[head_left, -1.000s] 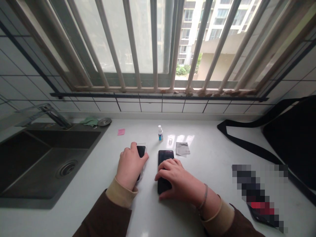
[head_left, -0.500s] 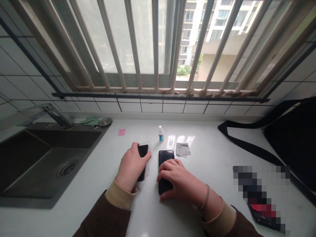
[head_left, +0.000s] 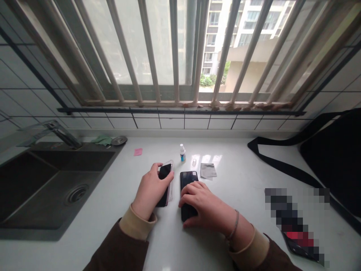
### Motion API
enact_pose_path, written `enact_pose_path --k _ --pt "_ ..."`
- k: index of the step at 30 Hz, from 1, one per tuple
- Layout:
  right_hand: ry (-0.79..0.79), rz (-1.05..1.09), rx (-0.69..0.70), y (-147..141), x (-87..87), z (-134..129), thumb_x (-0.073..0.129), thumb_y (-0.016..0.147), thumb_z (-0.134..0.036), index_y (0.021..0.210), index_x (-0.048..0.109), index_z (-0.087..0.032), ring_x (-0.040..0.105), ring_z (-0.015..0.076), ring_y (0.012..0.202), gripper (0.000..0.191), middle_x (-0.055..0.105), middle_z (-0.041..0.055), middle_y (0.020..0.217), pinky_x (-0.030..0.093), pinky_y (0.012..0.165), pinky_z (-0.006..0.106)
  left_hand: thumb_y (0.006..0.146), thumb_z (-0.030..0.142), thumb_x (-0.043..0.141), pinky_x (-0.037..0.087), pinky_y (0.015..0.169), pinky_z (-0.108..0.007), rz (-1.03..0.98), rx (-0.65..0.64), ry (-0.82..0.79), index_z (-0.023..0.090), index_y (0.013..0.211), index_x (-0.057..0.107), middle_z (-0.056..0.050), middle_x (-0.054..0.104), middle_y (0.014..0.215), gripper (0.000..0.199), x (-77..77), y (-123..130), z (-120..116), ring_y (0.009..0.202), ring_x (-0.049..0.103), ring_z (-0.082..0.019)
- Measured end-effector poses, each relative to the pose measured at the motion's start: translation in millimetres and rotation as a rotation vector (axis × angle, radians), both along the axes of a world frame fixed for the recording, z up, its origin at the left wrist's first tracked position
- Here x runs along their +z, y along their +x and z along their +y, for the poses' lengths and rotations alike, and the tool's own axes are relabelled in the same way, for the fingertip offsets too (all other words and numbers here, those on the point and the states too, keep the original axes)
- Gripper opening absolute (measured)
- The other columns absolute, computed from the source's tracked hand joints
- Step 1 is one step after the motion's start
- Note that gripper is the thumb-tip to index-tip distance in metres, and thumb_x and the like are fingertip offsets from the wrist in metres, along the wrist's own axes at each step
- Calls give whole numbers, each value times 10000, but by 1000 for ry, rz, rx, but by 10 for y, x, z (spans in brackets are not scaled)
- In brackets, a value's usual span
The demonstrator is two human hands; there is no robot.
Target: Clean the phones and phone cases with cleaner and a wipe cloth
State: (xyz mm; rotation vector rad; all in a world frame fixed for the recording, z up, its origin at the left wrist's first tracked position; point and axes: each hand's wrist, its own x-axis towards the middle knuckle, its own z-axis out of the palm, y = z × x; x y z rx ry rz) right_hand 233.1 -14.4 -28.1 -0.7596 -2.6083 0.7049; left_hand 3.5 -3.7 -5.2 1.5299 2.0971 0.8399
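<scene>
On the white counter (head_left: pixel 118 195), my left hand (head_left: pixel 149 192) grips a dark phone in a clear case (head_left: pixel 164 177), tilted with its far end raised off the surface. My right hand (head_left: pixel 200 205) lies flat on a second black phone (head_left: pixel 187 188) that rests on the counter just to the right; my fingers cover its near half. The two phones sit side by side, a small gap between them.
A small dropper bottle (head_left: pixel 182 153), a tiny clear cap (head_left: pixel 194 162) and a grey wipe (head_left: pixel 208 171) lie beyond the phones. A pink note (head_left: pixel 138 151) sits left of them. A dark sink (head_left: pixel 47 184) with tap is at left, a black bag (head_left: pixel 332 158) at right.
My left hand has lifted the cased phone's far end and tilted it slightly rightward. My right hand stays on the black phone.
</scene>
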Motion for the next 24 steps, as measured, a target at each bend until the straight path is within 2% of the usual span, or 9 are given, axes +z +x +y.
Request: enact_pose_path --k 2,4,6,8,11,14,19,24 --pt "-21 87 -14 -11 28 -36 979 678 -562 1225 691 -265 585 307 1173 686 662 72 1252 461 1065 482 839 564 766 535 754 -359 -206 -26 21 214 1258 666 -108 769 931 555 -27 1 4 851 741 -297" --pt "-80 212 -86 -34 61 -75 928 758 -568 1348 620 -247 609 285 1144 739 630 111 1319 519 1014 449 819 600 782 532 685 -326 -462 -68 25 206 1241 665 -76 749 852 589 -49 26 0 761 720 -255" --pt "-190 309 -231 -63 81 -105 865 852 -524 1424 544 -237 653 232 995 717 628 124 1313 574 903 407 818 629 779 529 646 -303 -662 -99 20 197 1254 644 -49 728 798 629 -68 75 -15 704 698 -225" --pt "-339 343 -355 -93 79 -117 832 892 -483 1452 505 -235 669 187 837 693 656 113 1263 595 792 381 817 620 789 536 644 -293 -755 -97 34 203 1315 603 -26 716 782 676 -86 136 -40 688 695 -209" --pt "-522 345 -345 -133 48 -118 853 872 -466 1499 475 -242 713 171 789 765 675 116 1297 611 737 362 802 566 826 547 660 -290 -779 -70 79 225 1424 527 -11 717 809 770 -117 211 -81 690 714 -203" --pt "-579 372 -285 -159 17 -125 863 862 -457 1541 466 -268 750 176 826 808 674 121 1354 631 732 348 804 541 829 549 661 -293 -779 -70 80 226 1451 502 -15 721 837 791 -137 240 -100 676 719 -197" --pt "-602 406 -255 -188 11 -157 935 771 -420 1596 414 -286 767 185 866 985 628 147 1449 653 710 320 827 570 804 568 672 -313 -753 -64 81 220 1441 504 -28 731 863 767 -145 234 -89 680 732 -206" --pt "-528 411 -255 -209 45 -195 832 853 -283 1619 396 -270 752 168 841 881 666 141 1386 655 724 303 868 622 753 599 733 -355 -676 -68 98 215 1419 495 -69 744 969 732 -170 242 -86 778 770 -239"
